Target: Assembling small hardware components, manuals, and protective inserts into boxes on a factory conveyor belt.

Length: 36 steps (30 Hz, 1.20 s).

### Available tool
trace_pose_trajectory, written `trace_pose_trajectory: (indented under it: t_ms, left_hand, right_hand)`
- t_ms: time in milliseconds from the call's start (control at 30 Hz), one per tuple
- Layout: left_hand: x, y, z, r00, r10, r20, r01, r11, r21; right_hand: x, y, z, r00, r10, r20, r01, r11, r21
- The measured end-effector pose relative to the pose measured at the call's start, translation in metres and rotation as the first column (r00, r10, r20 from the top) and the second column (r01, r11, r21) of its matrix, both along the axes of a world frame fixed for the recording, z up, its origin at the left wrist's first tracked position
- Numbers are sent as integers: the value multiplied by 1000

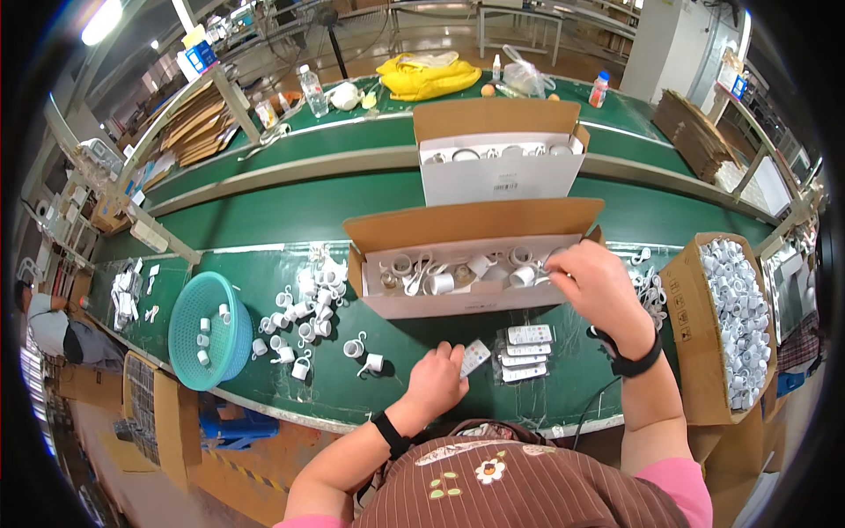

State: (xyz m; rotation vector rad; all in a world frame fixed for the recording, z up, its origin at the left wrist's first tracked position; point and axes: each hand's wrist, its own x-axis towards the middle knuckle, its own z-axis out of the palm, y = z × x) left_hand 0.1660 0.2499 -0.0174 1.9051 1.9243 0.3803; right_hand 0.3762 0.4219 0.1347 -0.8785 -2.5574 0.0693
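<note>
Lower centre, left hand [434, 385] grips white remote [474, 357]; centre right, right hand [597, 280] curls over open box [431, 305], hold unclear.

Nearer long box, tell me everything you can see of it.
The nearer box is long, rectangular, apparently cardboard, with a pale front bearing small dark print and a brown flap raised along the back. It sits open on the green table, holding loose white cup-shaped and hooked pieces. The right hand is at its right end; whether it touches is unclear.
</note>
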Motion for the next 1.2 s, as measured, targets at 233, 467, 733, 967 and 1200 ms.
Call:
trace_pose_trajectory:
  t_ms: [233, 467, 733, 967, 1200]
  left_hand:
    - [-26, -9, 0, 998, 49, -29, -45, 991, 129]
    - [-36, -14, 16, 998, 46, 47, -50, 994, 97]
    - [-52, -12, 91, 990, 47, 131, -81, 960, 268]
    - [-89, 41, 141, 997, 80, -8, -60, 812, 580]
    - [-83, 70, 139, 968, 107, -227, 51, 803, 594]
  right_hand:
    - [14, -33, -101, 945, 164, 281, -95, 965, -243]
    - [22, -29, -120, 939, 81, 334, 65, 912, -405]
    - [34, -30, -123, 981, 1, 195, 89, 888, -452]
    - [17, -38, -19, 982, 97, -165, -154, 910, -385]
    - [-37, 7, 3, 969, 130, -212, -142, 989, -42]
